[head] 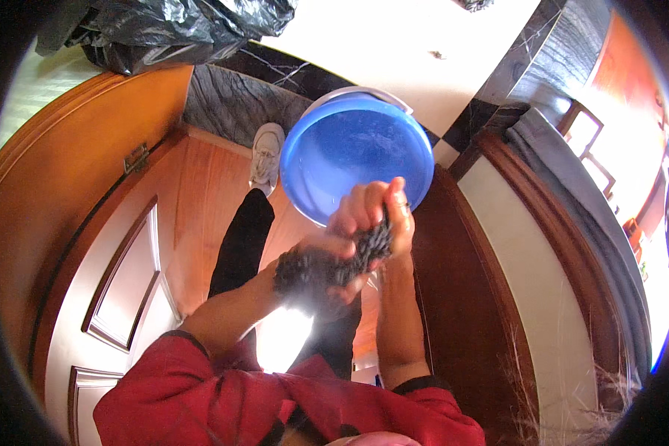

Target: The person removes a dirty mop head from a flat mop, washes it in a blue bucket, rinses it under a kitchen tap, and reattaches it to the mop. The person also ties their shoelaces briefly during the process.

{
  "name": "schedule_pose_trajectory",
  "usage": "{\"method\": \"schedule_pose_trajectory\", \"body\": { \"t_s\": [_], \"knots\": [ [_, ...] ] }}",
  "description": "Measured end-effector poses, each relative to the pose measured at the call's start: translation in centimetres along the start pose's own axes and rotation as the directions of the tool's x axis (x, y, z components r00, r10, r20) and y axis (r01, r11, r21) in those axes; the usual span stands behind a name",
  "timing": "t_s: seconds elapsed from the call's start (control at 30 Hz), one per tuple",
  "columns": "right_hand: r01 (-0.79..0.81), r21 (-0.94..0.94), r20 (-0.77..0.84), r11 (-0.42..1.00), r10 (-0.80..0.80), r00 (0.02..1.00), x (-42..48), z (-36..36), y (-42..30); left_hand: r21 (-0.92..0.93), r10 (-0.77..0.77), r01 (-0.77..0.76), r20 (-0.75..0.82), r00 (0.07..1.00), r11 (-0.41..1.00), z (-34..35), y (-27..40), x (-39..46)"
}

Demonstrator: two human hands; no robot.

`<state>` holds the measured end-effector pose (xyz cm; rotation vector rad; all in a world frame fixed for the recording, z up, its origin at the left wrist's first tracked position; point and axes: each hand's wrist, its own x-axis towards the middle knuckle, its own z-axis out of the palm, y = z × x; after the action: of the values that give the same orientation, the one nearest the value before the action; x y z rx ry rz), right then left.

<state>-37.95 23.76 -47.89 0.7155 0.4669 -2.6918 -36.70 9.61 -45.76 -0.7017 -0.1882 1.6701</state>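
Both of my hands are clasped on a dark grey, shaggy cloth (pixel 374 245), bunched and twisted between them. My left hand (pixel 324 245) grips it from the left, where a loose, blurred part of the cloth drapes over the wrist. My right hand (pixel 402 226) holds the upper right end, its skin shining as if wet. Just beyond and below the hands stands a blue plastic bucket (pixel 357 148), its pale handle (pixel 368 92) lying along the far rim. The inside looks glossy; how much liquid it holds I cannot tell. My fingers partly hide its near rim.
A wooden door (pixel 89 184) with a metal hinge (pixel 136 158) is at left, beside a white panelled door (pixel 111 301). My shoe (pixel 266 156) stands left of the bucket. A black plastic bag (pixel 173 33) lies beyond. Grey fabric (pixel 580 206) hangs over woodwork at right.
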Motion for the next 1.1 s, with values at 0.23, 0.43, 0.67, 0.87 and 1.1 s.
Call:
{"method": "schedule_pose_trajectory", "body": {
  "t_s": [0.23, 0.43, 0.67, 0.87, 1.1],
  "knots": [
    [-0.197, -0.637, -0.352, 0.745, -0.053, 0.935, -0.3, 1.1, -0.9, 0.759, 0.189, 0.169, -0.360, 0.914, 0.628, 0.2, 1.6, 1.3],
    [-0.342, -0.910, -0.406, 0.233, -0.340, 0.849, 3.3, -5.0, 1.8, 0.783, 0.576, 0.623, -0.508, 0.640, -0.001, -4.1, 3.3, 4.8],
    [-0.490, -0.872, -0.405, 0.007, -0.571, 0.714, 4.9, -8.5, 3.9, 0.799, 0.615, 0.582, -0.384, 0.689, -0.154, -6.2, 4.5, 6.4],
    [-0.378, -0.556, -0.454, 0.740, 0.111, 0.884, 1.0, -5.0, -1.6, 0.721, 0.318, 0.167, -0.486, 0.814, 0.673, -2.5, 1.5, 3.3],
    [-0.061, 0.311, 0.289, 0.948, -0.033, 0.957, 1.0, -1.0, -0.5, -0.273, 0.006, 0.027, 0.116, 0.993, 0.962, 3.5, -3.9, 0.3]
  ]
}}
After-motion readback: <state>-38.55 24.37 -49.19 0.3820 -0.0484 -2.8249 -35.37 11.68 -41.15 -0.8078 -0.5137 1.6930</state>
